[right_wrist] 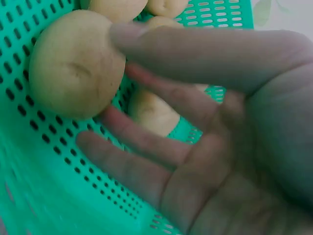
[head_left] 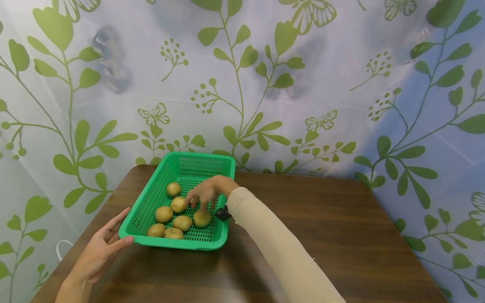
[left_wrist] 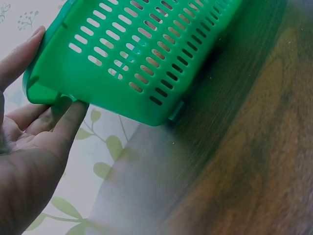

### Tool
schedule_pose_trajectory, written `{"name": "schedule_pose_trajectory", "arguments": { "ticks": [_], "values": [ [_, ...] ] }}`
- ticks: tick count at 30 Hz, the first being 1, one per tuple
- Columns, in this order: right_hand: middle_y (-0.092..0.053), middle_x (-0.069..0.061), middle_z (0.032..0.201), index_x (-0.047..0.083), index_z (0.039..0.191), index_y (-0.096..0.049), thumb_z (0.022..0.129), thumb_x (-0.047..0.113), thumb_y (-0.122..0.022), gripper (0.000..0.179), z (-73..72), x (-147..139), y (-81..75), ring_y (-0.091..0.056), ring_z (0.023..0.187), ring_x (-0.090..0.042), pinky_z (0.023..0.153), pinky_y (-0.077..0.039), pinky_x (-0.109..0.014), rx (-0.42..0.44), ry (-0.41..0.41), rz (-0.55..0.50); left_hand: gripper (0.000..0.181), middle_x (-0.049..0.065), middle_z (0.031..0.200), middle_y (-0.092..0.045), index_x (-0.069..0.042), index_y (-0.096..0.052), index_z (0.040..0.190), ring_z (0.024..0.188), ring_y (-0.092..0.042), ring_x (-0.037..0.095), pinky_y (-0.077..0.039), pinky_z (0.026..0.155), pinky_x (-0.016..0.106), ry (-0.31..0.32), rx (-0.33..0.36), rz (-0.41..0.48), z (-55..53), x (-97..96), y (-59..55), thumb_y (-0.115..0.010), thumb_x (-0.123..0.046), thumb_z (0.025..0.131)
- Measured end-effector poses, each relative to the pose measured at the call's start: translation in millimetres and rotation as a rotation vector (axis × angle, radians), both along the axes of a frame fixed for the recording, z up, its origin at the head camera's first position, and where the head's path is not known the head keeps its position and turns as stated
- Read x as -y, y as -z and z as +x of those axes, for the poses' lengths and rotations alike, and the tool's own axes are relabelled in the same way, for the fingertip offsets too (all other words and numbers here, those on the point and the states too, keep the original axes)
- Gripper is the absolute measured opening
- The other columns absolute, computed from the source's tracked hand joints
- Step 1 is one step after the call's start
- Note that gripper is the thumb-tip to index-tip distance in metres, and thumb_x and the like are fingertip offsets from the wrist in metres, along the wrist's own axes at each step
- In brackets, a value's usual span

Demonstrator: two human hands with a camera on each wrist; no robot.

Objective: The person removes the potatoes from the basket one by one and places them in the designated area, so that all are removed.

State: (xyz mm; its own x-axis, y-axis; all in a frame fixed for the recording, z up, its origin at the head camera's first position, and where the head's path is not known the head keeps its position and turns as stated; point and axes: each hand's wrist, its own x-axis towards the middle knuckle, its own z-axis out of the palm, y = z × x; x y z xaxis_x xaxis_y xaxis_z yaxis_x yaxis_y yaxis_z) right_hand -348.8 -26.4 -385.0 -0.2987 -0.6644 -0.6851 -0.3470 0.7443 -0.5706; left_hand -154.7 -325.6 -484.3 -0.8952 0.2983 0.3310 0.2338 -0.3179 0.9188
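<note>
Loosely spread and empty, the right hand (head_left: 209, 191) partly hides potatoes (head_left: 202, 219); the left hand (head_left: 99, 248) grips the basket (head_left: 182, 243).

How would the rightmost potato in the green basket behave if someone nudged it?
The rightmost potato would probably roll, being rounded. Its solid look suggests it won't squash easily. The green basket has raised sides, likely stopping it.

A brown wood-grain table (head_left: 326, 227) carries a green perforated basket (head_left: 178, 243).

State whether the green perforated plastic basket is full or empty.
Neither, only partly filled: several round yellow-brown potatoes lie in the green perforated plastic basket, with bare bottom showing between them.
</note>
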Motion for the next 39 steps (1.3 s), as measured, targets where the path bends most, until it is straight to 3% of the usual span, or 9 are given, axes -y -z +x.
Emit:
{"name": "schedule_pose_trajectory", "arguments": {
  "ticks": [7,13,20,28,31,35,39],
  "values": [
    [-0.048,-0.002,0.151,0.022,0.13,-0.066,0.098,-0.001,-0.07,0.04,-2.1,2.5,8.4,-0.051,0.128,-0.013,0.08,-0.058,-0.033,-0.012,-0.035,0.069,0.074,-0.001,0.157,-0.045,-0.001,-0.015,0.165,0.136,-0.053,0.016,-0.048,0.103,0.029,-0.008,0.012,-0.008,0.5,0.5,-0.3,-0.042,0.022,0.1],
    [-0.053,0.0,0.137,0.026,0.129,-0.067,0.097,0.004,-0.073,0.039,-4.5,4.8,15.6,-0.053,0.114,-0.01,0.075,-0.057,-0.031,-0.079,-0.132,0.098,0.074,-0.003,0.158,-0.044,-0.001,-0.015,0.165,0.137,-0.051,0.015,-0.048,0.104,0.029,-0.006,0.008,-0.002,0.4,-1.3,-0.9,-0.042,0.022,0.1],
    [-0.055,-0.003,0.122,0.022,0.125,-0.066,0.089,0.005,-0.081,0.043,-1.6,5.3,12.9,-0.056,0.083,-0.016,0.069,-0.053,-0.03,-0.042,-0.166,0.123,0.074,-0.002,0.158,-0.044,0.0,-0.015,0.165,0.138,-0.05,0.015,-0.047,0.104,0.028,-0.002,0.005,0.006,0.7,-1.0,-0.4,-0.042,0.023,0.1],
    [-0.05,-0.008,0.125,0.019,0.122,-0.062,0.089,-0.003,-0.081,0.043,-2.0,5.2,-6.4,-0.052,0.082,-0.017,0.067,-0.051,-0.03,0.065,-0.142,0.094,0.074,-0.001,0.158,-0.045,0.001,-0.015,0.164,0.137,-0.051,0.015,-0.047,0.105,0.028,-0.006,-0.002,-0.004,1.7,-0.6,-1.7,-0.043,0.023,0.1],
    [-0.048,-0.006,0.13,0.018,0.123,-0.062,0.088,-0.004,-0.08,0.045,-2.4,4.7,-11.7,-0.056,0.086,-0.017,0.073,-0.055,-0.031,0.09,-0.109,0.088,0.074,-0.001,0.158,-0.045,0.001,-0.015,0.164,0.137,-0.051,0.015,-0.047,0.105,0.028,-0.003,-0.004,0.001,1.9,-0.6,-1.4,-0.043,0.023,0.1],
    [-0.043,-0.004,0.144,0.015,0.128,-0.062,0.087,-0.004,-0.081,0.05,-1.4,2.0,-18.8,-0.06,0.102,-0.017,0.083,-0.058,-0.035,0.091,-0.081,0.071,0.074,-0.001,0.158,-0.044,0.0,-0.014,0.164,0.137,-0.051,0.016,-0.047,0.105,0.029,0.005,-0.003,0.008,2.1,-0.6,-1.0,-0.042,0.023,0.1],
    [-0.043,-0.004,0.144,0.013,0.131,-0.06,0.087,-0.003,-0.082,0.052,-0.9,-3.5,-26.9,-0.061,0.103,-0.018,0.085,-0.058,-0.036,0.077,-0.089,0.054,0.074,-0.001,0.158,-0.045,0.001,-0.014,0.164,0.137,-0.051,0.016,-0.048,0.105,0.029,0.003,0.002,0.005,1.9,-1.3,-2.3,-0.043,0.023,0.1]
  ]
}}
